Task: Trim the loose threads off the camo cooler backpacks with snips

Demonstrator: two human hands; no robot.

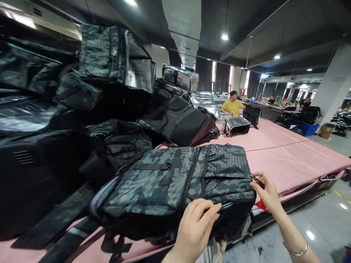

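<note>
A camouflage backpack (153, 186) in grey, black and blue-green lies front panel up near the edge of the table. It has a dark webbing strip with a ring and a pocket section at its right end. My left hand (196, 226) pinches the near side edge of the backpack, fingers closed. At the right end, my right hand (267, 193) has its thumb and fingers closed on a slim dark thing against the bag's corner; whether it is a tool or part of the bag I cannot tell. Something red (262, 206) shows below that hand.
A high heap of black and camouflage bags (101, 54), some with silvery linings, rises left and behind. Pink cloth (287, 149) covers the long table. Farther along, a person in yellow (233, 106) stands by a silver-lined bag (237, 126). A blue crate (308, 128) stands beyond.
</note>
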